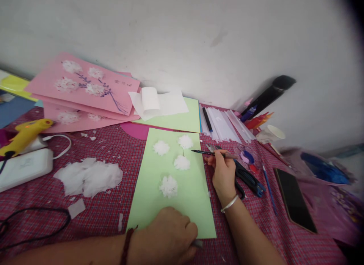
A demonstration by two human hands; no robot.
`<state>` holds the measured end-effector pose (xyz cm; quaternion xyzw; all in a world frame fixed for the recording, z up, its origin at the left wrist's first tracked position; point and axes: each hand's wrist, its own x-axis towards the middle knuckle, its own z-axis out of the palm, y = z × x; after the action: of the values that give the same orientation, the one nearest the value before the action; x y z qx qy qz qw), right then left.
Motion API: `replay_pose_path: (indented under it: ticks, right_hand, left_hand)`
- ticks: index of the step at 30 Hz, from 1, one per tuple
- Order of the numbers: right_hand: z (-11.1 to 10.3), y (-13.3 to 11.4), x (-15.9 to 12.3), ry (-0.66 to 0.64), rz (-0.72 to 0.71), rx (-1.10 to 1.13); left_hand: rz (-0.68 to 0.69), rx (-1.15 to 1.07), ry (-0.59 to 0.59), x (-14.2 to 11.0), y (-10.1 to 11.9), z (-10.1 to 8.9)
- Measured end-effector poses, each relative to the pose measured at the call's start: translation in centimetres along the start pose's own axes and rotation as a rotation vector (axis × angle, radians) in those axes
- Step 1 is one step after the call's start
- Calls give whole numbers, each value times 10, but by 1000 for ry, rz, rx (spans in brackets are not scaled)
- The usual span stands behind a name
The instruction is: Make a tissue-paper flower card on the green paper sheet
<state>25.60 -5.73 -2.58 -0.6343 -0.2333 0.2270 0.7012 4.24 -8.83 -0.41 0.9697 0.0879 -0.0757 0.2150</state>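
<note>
In the head view a light green sheet of paper (pixel 190 204) lies in front of me with several white tissue-paper flowers (pixel 168 186) on it. My right hand (pixel 223 172) is closed round a dark brush pen (pixel 202 152), its tip pointing left over the sheet's right part. A thin dark line (pixel 183 152) runs between the two right-hand flowers, near the tip. My left hand (pixel 170 232) is closed and rests over the sheet's lower edge. A small grey rounded end (pixel 197 243) sticks out of it; it looks like a pen cap, the rest being hidden.
White tissue pieces (pixel 89 177) lie left, beside a white power strip (pixel 27 168) and yellow glue gun (pixel 25 134). Pink flower cards (pixel 110 94) lean behind. At right are black-handled scissors (pixel 247 175), a blue brush (pixel 269 189), a phone (pixel 295 198) and a paper cup (pixel 271 133).
</note>
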Motion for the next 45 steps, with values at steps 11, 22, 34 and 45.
replay_pose_path:
  ticks: [11, 22, 34, 45]
  right_hand:
    - [0, -3, -3, -57, -25, -7]
    - [-1, 0, 5, 38, -2, 55]
    - [-1, -2, 2, -18, -4, 35]
    - [0, 0, -4, -114, 0, 9]
  left_hand:
    - [-2, 7, 22, 1, 0, 2]
    - [9, 7, 3, 0, 0, -3]
    - [17, -19, 34, 0, -1, 1]
    - [-15, -61, -40, 0, 1, -10]
